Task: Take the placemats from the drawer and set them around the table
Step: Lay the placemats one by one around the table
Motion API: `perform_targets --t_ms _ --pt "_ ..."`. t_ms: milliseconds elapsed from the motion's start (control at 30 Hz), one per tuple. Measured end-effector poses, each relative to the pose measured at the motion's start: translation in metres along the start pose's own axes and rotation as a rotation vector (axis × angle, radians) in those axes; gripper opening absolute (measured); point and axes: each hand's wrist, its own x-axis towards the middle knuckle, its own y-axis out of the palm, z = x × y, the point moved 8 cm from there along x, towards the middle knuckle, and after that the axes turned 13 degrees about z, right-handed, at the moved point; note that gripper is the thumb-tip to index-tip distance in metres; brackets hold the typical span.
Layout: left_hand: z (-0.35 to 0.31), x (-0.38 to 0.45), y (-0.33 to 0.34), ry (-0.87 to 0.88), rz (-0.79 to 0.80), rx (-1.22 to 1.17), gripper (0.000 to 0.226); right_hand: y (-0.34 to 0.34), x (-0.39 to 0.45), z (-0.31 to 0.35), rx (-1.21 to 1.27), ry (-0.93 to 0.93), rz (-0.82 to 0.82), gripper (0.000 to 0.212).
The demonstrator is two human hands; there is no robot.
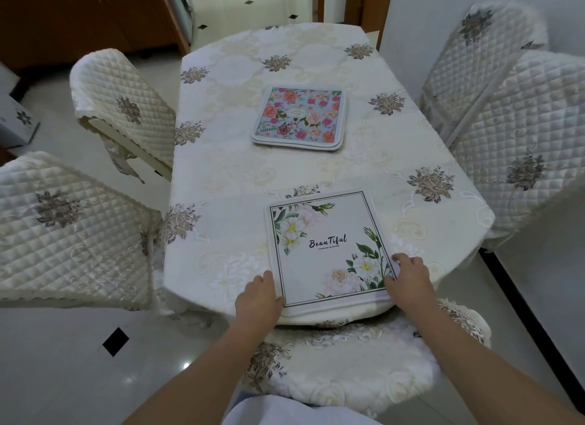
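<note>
Both hands on the near mat: left grip [258, 298] pinches the white "Beautiful" placemat [329, 250] at its near-left corner, right grip [410, 277] at the near-right, mat flat at the worktop [221, 177] near edge. Progress imo: 1 being placed, a floral stack [299, 117] mid-worktop waits (count unclear, maybe 3). Drawer not in view.

head camera looks steeply down, table [221, 158] near.

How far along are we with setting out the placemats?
Early. The placemats are out of the drawer. In hand: the white placemat lies at the near end of the table, left hand and right hand gripping its near corners. Left: the floral stack sits mid-table, undistributed; places by the side chairs have none.
</note>
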Motion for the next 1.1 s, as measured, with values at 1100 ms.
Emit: perform_targets --t_ms 1100 --pt "-0.025 0.149 -0.086 0.332 0.036 0.19 0.081 0.039 0.105 0.2 -0.351 -0.252 0.201 0.065"
